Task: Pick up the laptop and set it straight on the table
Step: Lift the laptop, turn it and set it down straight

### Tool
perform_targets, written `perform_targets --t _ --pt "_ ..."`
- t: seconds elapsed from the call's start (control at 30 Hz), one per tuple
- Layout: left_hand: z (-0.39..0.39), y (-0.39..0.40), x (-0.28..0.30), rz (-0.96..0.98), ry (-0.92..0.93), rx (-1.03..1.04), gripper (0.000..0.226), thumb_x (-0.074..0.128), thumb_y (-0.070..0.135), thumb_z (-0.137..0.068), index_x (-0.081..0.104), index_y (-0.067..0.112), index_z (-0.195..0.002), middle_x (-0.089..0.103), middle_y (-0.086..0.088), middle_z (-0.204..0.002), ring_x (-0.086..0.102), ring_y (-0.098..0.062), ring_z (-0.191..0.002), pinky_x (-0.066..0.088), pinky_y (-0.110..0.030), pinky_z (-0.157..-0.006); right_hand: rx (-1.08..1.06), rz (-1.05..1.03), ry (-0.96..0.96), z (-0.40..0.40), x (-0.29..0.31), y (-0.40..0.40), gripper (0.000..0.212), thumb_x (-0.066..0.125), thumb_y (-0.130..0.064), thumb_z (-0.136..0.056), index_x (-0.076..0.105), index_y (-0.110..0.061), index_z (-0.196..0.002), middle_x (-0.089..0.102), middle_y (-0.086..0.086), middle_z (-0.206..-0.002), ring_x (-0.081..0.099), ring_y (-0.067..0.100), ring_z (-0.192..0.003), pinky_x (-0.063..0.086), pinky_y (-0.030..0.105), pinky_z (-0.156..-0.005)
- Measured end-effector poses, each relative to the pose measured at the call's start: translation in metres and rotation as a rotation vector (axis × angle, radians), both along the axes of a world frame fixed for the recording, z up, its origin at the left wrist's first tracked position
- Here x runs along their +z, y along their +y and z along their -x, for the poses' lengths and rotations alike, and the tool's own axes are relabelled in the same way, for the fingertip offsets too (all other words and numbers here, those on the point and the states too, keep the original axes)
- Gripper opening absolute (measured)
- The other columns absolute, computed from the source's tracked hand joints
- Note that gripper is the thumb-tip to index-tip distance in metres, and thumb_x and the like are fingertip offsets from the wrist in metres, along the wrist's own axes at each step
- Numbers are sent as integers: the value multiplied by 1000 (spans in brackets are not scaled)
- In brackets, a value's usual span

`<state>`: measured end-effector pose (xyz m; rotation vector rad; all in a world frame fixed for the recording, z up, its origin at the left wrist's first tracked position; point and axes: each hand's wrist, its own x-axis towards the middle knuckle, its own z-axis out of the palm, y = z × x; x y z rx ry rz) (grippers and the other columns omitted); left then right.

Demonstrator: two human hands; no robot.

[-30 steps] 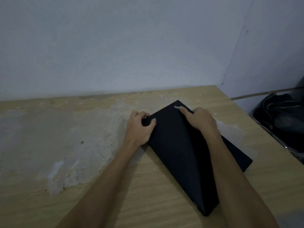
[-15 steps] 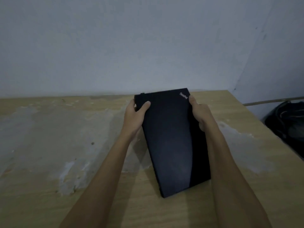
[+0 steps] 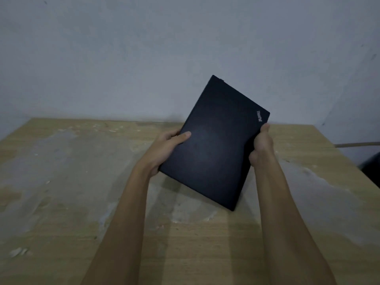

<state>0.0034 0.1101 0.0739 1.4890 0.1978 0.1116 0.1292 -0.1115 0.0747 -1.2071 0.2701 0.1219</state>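
While both hands clamp its long edges, the closed black rectangular laptop hangs tilted above the worn, pale wooden table, left hand thumb on the lid, right hand gripping the opposite side.

"ThinkPad" stands in pale letters on the black laptop's lid corner.

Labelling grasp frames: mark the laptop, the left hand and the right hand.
laptop [image 3: 213, 145]: head view, middle of the closed dark lid.
left hand [image 3: 164, 149]: head view, back of the hand at the laptop's left edge.
right hand [image 3: 262, 144]: head view, back of the hand at the right edge.
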Motion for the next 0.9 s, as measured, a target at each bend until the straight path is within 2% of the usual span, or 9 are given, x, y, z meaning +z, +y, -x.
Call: perform_targets --t 0.1,0.23,0.33,0.43,0.5,0.6,0.7,0.8,0.9 --pt "0 16 -8 4 -14 68 21 68 23 -99 78 16 -116 83 2 -103 79 -12 -89 60 -23 -72 -58 -74 29 -2 -7 9 64 34 -60 -104 63 -12 -135 69 5 -127 68 24 -108 57 38 -93" --pt "-8 24 -16 123 -73 299 21 75 24 -93 81 13 -110 81 4 -92 73 -9 -76 54 -22 -59 -155 -134 56 -2 -14 21 62 33 -57 -106 60 -11 -137 67 6 -126 65 24 -106 54 36 -88" --pt "-19 10 -22 277 -163 545 25 81 18 -88 80 4 -108 82 -2 -94 76 -11 -81 60 -25 -69 -191 -202 96 -2 -18 33 63 32 -59 -105 61 -12 -134 67 5 -120 65 24 -102 54 35 -87" --pt "-24 -4 -30 431 -163 705 39 88 26 -81 77 4 -111 82 -7 -104 79 -21 -95 65 -38 -82 -227 -259 113 2 -19 45 52 30 -57 -107 61 -17 -119 67 -1 -98 64 18 -84 53 30 -72" --pt "-25 -7 -34 470 -150 699 41 88 28 -81 76 4 -113 82 -8 -108 79 -24 -99 65 -41 -84 -245 -270 123 5 -19 50 49 30 -57 -107 60 -19 -115 65 -3 -92 64 18 -82 53 30 -71" --pt "-25 -6 -35 490 -144 642 30 87 23 -82 77 10 -107 82 -7 -108 78 -26 -101 64 -43 -85 -254 -316 138 6 -20 56 56 29 -57 -107 63 -16 -126 66 1 -106 64 24 -99 53 34 -82" --pt "-25 -8 -36 479 -101 579 37 88 24 -81 77 9 -113 82 -6 -111 78 -27 -103 63 -48 -90 -260 -371 123 7 -19 61 58 26 -57 -108 63 -16 -128 65 0 -110 63 24 -101 52 33 -85" --pt "-24 -6 -34 507 -73 554 45 89 27 -80 76 8 -118 82 -5 -112 78 -26 -103 63 -49 -91 -246 -361 92 6 -19 61 54 24 -57 -108 62 -19 -115 67 -5 -95 65 20 -92 54 30 -77" --pt "-20 5 -31 510 -83 554 50 90 32 -79 75 8 -121 81 -6 -115 77 -26 -106 61 -50 -94 -159 -302 75 10 -25 57 52 24 -55 -109 62 -20 -119 69 -5 -96 64 14 -84 52 28 -68"
